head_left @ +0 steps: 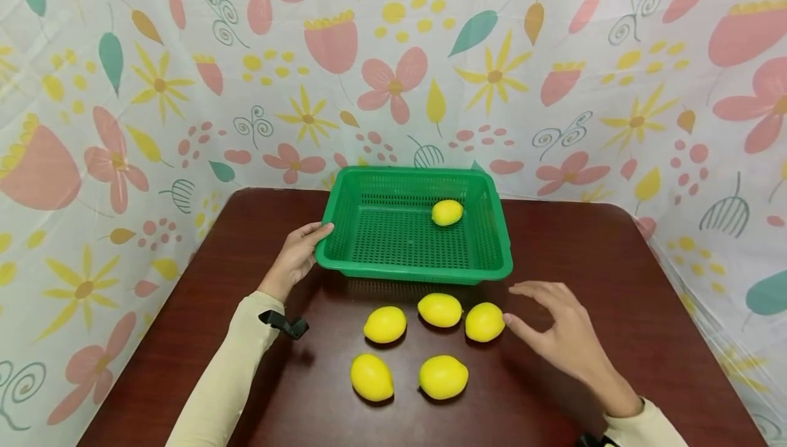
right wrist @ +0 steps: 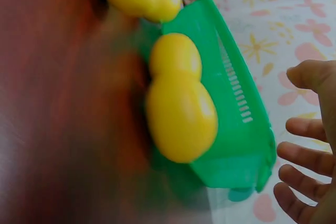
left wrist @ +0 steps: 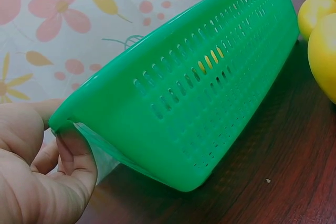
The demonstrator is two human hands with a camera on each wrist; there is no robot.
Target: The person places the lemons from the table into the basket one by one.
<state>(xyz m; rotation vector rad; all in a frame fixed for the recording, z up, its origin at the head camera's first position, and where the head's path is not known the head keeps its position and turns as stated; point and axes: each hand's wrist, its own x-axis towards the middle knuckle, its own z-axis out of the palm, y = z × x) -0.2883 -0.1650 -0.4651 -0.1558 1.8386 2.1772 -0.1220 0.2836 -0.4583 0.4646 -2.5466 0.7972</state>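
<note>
My left hand (head_left: 297, 255) grips the left rim of a green plastic basket (head_left: 406, 273); in the left wrist view its thumb and fingers pinch the rim's corner. Inside the basket, toward the back right, lies one yellow lemon (head_left: 447, 212). My right hand (head_left: 562, 331) is held over the table with its fingers spread and holds nothing. Its thumb tip is right beside the nearest lemon (head_left: 484, 322). Another lemon (head_left: 440, 310) sits just left of that one, in front of the basket. The right wrist view, partly blurred, shows the right fingers (right wrist: 304, 156) apart from the lemons.
More lemons lie on the dark reddish-brown table (head_left: 295, 392): one at the left (head_left: 385, 324) and two nearer the front, a left lemon (head_left: 371, 377) and a right lemon (head_left: 443, 377). A flower-patterned cloth (head_left: 393, 37) hangs behind the table.
</note>
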